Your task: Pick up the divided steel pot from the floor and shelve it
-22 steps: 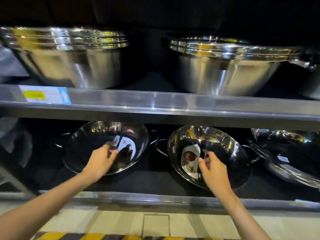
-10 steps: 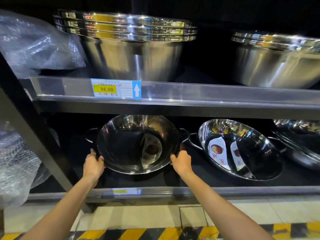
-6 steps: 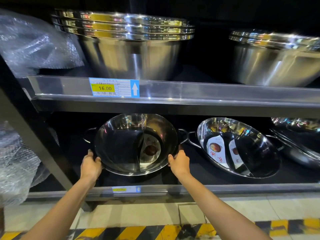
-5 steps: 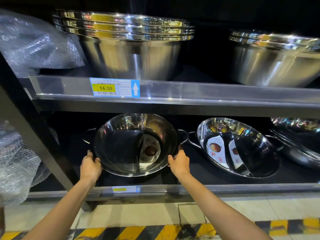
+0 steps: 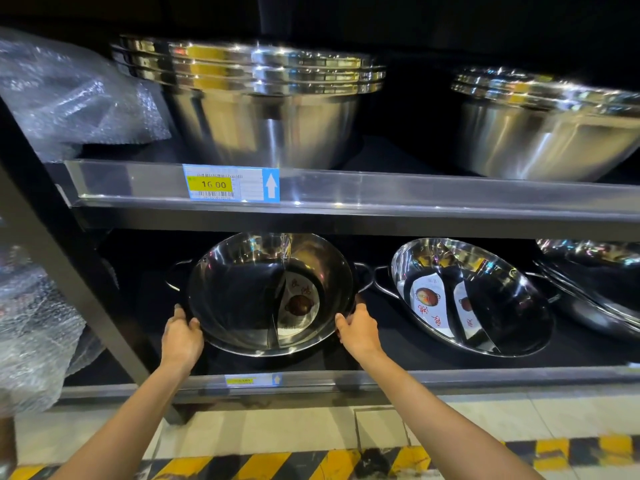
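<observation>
A round divided steel pot (image 5: 239, 299) with a curved centre partition and a paper label in its right half leans tilted toward me on the black bottom shelf (image 5: 346, 362). My left hand (image 5: 181, 336) grips its lower left rim. On the lower right rim, below the wire side handle, sits my right hand (image 5: 358, 332), fingers curled over the edge.
A second divided pot (image 5: 474, 296) leans just to the right, and more pots (image 5: 595, 271) lie at the far right. Stacked steel bowls (image 5: 256, 98) fill the upper shelf (image 5: 415, 192). Bubble wrap (image 5: 52, 98) bulges at the left. A black upright post (image 5: 69, 271) stands left of the pot.
Two seconds ago each hand reached into a different pot. Both hands have since held the left pot's rim; in the last second it has barely shifted.
</observation>
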The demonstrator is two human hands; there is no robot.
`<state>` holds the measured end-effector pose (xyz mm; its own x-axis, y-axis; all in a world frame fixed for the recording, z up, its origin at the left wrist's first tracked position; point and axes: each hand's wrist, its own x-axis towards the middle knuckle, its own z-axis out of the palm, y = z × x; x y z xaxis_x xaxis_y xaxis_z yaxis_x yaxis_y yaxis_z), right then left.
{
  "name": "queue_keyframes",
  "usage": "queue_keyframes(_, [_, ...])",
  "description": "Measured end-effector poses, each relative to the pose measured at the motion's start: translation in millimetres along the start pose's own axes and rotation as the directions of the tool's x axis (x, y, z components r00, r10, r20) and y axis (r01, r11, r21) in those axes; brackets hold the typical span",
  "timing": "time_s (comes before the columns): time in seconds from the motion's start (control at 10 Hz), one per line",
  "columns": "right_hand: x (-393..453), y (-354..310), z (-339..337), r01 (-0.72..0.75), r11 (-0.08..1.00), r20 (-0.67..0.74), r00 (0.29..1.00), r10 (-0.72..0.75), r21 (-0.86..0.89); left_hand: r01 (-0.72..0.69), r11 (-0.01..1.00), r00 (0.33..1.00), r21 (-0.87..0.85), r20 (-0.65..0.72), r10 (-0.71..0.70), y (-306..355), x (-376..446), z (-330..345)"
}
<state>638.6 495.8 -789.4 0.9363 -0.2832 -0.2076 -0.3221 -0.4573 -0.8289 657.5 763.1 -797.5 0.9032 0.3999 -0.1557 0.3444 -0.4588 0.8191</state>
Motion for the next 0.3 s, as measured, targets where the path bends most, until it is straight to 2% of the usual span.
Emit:
queue_keyframes(0.1, [-12.6, -8.1, -22.7, 0.016, 0.993, 0.044, 0.999, -0.011, -0.113, -0.050, 0.976, 0.997, 0.213, -0.045, 0.061, 10.0, -17.1, -10.6])
queue_keyframes(0.2, [-31.7, -28.5, -55.0, -0.001, 0.971, 0.060, 0.998, 0.016, -0.240, -0.091, 0.937, 0.994, 0.337, -0.020, 0.104, 33.1, -45.1, -24.5])
queue_keyframes(0.3, [-64.9, -59.8, -88.8, 0.075, 0.938, 0.087, 0.995, -0.048, -0.339, -0.217, 0.866, 0.975, 0.451, 0.062, 0.212, 72.9, -88.4, -33.6])
